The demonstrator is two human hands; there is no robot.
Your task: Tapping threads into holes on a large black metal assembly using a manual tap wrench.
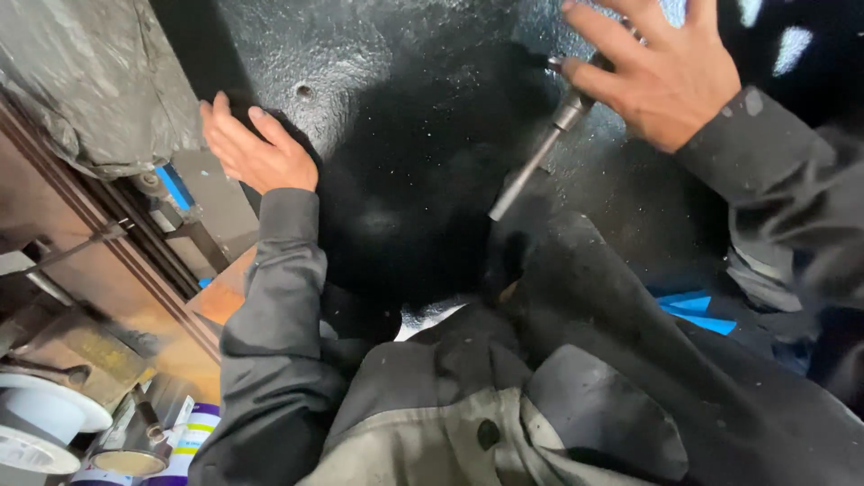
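Nearest the camera, dark work jacket (504,405) with pale patches, filling the lower frame. Down in the bottom-left corner, a few tins (135,445) and a white roll (36,418) on a rusty ledge, well apart from both hands.

Further out, left hand (261,153) laid flat against the big black cast part (405,135), grey sleeve bent up to it. Fingers (220,126) straight and slightly spread, pressed on the rough metal near its left edge, holding nothing. Just beyond, a small round hole (303,90) in the casting, near the fingertips but not touched.

Further still, at upper right, right hand (661,76) wrapped around the top end of a metal rod-shaped tool (540,157), possibly a socket extension or punch. Thumb and fingers curled on the handle, other fingers fanned outward. Tool slanting down and left, lower tip over the dark centre of the casting; whether touching it, cannot tell because of shadow.

Judging by this: work under way, tool in hand and set toward the surface, part braced. No loosened bolt or removed piece visible, so nothing showing as finished; amount left not clear. Blue strips (693,310) at lower right, beside the jacket.
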